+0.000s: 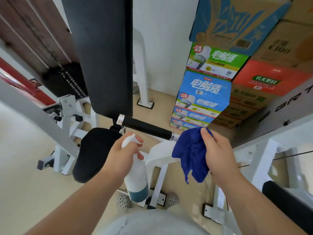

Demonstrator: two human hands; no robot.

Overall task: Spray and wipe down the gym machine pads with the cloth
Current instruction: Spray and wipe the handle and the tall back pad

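Blue cloth (189, 155) is hanging soft and limp, bunched and clenched in the right grip (218, 155). The left grip (125, 155) is clasping the spray bottle (136, 180) at its neck; nearly empty, it is likely handling light. The back pad (105, 56) is standing just ahead.

One spray bottle (137, 175), one cloth (189, 155), two hands (122, 155) (218, 150).
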